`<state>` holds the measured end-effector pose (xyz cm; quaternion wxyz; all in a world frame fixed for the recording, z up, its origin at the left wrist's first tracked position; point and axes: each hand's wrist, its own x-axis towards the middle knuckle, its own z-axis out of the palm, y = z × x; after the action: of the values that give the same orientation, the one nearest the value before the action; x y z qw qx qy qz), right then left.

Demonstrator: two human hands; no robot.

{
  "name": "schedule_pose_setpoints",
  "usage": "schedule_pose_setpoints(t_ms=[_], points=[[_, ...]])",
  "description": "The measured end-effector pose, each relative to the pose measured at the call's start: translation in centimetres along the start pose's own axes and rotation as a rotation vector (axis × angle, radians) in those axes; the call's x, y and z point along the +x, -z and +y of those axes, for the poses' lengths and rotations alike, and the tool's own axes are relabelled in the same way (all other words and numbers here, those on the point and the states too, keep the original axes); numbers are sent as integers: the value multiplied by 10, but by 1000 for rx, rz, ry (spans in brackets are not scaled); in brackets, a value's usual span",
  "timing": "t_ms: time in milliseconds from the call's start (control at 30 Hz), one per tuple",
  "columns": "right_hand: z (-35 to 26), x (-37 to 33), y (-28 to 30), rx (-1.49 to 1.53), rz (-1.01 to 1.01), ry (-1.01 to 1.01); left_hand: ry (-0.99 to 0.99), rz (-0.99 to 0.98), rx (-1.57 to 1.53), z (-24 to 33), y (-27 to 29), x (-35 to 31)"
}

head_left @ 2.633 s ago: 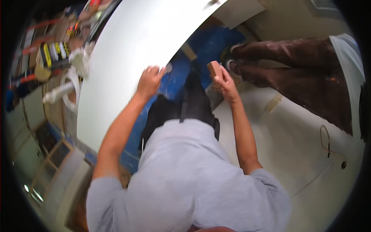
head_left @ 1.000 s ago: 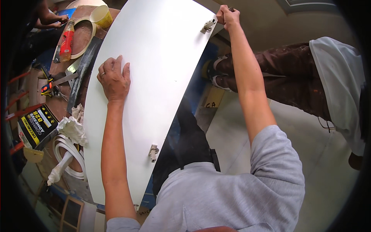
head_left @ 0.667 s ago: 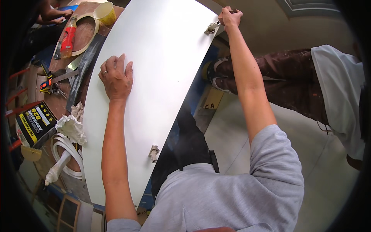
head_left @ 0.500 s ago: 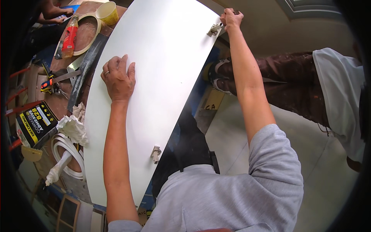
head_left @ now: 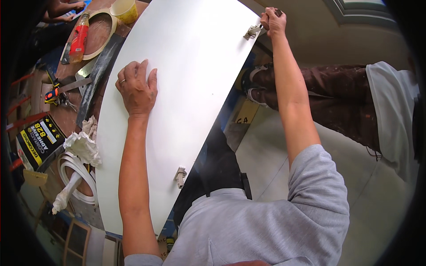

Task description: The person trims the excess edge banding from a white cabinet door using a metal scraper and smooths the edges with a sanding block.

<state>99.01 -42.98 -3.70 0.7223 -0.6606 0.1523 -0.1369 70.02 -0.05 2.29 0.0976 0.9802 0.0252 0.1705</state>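
Observation:
A long white door panel (head_left: pixel 177 80) lies in front of me, with a metal hinge (head_left: pixel 252 32) at its far right edge and another hinge (head_left: pixel 179 176) on its near right edge. My left hand (head_left: pixel 138 91) rests on the panel's left part, fingers apart and slightly bent, a ring on one of them. At the far right corner, my right hand (head_left: pixel 276 24) is closed around a brown-handled tool (head_left: pixel 265 20), whose tip end meets or nearly meets the far hinge. The grip hides most of the tool, so its exact kind does not show.
Left of the panel are a red-labelled bottle (head_left: pixel 80 37), a yellow cup (head_left: pixel 124 11), a handsaw (head_left: pixel 73 85), a black and yellow adhesive can (head_left: pixel 41 139), crumpled white material (head_left: pixel 84 146) and coiled white strip (head_left: pixel 71 168). Another person (head_left: pixel 333 86) stands at the right; someone's hands (head_left: pixel 73 9) show far left.
The view has shifted slightly. My right hand has turned a little at the far hinge, and more of the brown handle shows. My left hand stays on the panel.

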Motion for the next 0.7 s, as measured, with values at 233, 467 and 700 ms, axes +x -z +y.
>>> schedule_pose_setpoints(t_ms=[233,467,700], points=[[12,13,12,-107,27,15,-8,-1,0,1,-3,1],[-7,-31,-10,-80,-26,34,11,-22,37,0,-3,-1],[-11,-53,-14,22,-7,-1,0,-3,61,-1,-6,-3]])
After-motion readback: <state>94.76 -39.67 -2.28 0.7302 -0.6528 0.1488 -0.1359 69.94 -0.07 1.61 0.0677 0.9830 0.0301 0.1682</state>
